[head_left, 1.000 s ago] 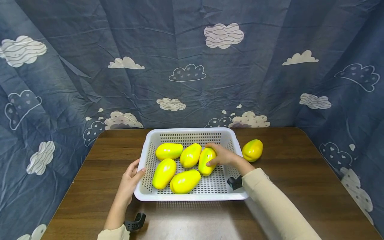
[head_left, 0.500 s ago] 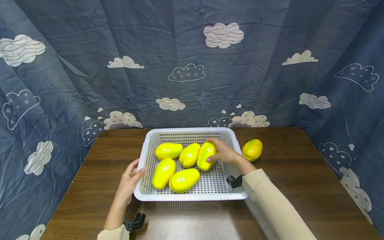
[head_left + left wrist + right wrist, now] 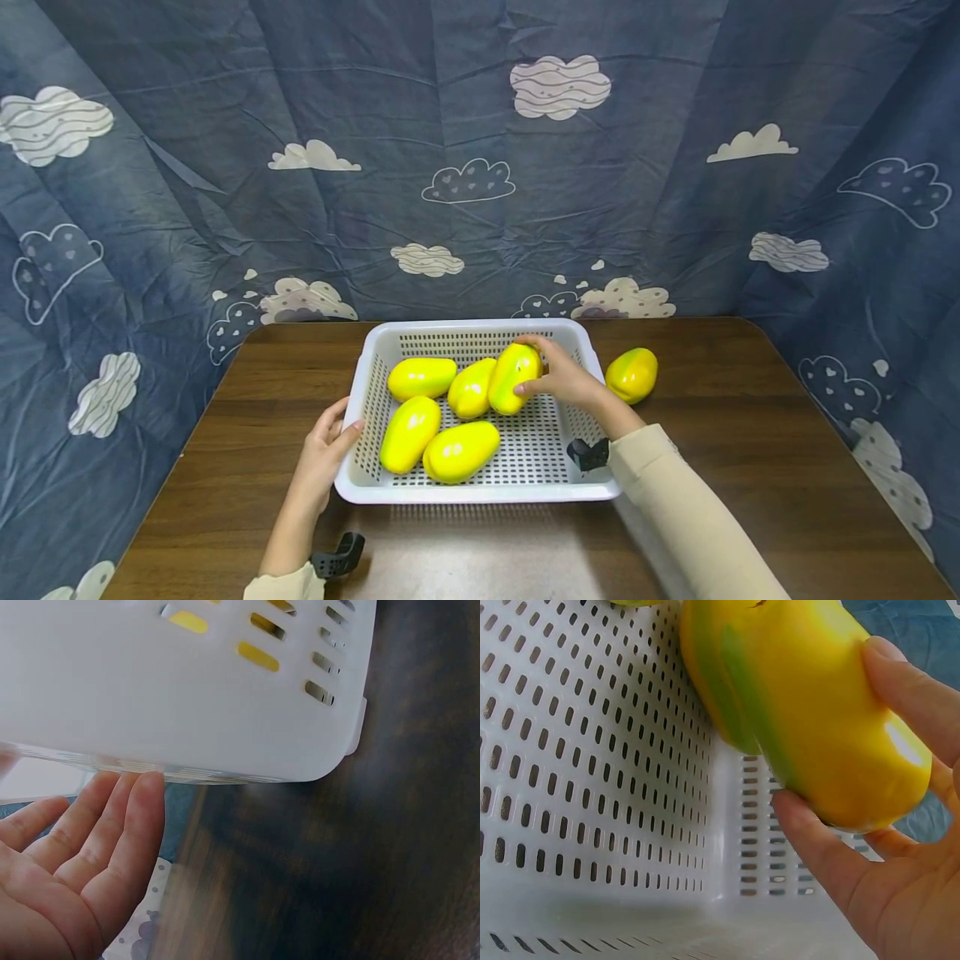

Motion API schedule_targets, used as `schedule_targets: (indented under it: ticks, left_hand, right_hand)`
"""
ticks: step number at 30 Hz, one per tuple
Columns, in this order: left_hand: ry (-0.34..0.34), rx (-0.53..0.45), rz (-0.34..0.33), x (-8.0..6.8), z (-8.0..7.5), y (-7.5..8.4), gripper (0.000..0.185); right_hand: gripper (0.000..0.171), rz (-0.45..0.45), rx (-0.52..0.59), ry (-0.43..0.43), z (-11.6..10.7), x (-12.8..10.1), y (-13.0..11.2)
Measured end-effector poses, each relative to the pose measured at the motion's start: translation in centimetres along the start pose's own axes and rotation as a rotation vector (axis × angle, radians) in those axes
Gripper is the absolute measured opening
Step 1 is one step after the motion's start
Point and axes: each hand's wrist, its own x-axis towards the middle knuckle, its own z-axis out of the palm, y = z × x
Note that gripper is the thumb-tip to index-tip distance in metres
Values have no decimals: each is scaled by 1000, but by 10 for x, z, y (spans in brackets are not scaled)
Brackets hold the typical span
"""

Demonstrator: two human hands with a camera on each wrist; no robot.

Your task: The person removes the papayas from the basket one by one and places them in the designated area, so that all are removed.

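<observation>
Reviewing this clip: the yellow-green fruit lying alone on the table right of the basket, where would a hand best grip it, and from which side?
Likely across its rounded middle, coming from above: the loose fruit lies on the bare table, clear of the basket, with open space around it.

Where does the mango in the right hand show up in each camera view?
Head: mango at centre, over the far right of the basket, gripped by the right hand.
Left wrist: not in view.
Right wrist: mango fills the upper middle.
Shared landmark: the basket.
</observation>
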Motion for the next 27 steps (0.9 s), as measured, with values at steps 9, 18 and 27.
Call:
schedule_targets:
  ticks: [9,18,27]
  left_hand:
    - [4,-3,-8,0,0,0,50]
    - [9,-12,-12,0,-2,0,49]
    - [13,-6,-9,0,0,1,49]
  right_hand:
    - [80,-28,29,43,-3,-1,-2]
    - [81,-74,56,87,-3,0,-4]
    - [80,-88,41,128,-8,-7,-12]
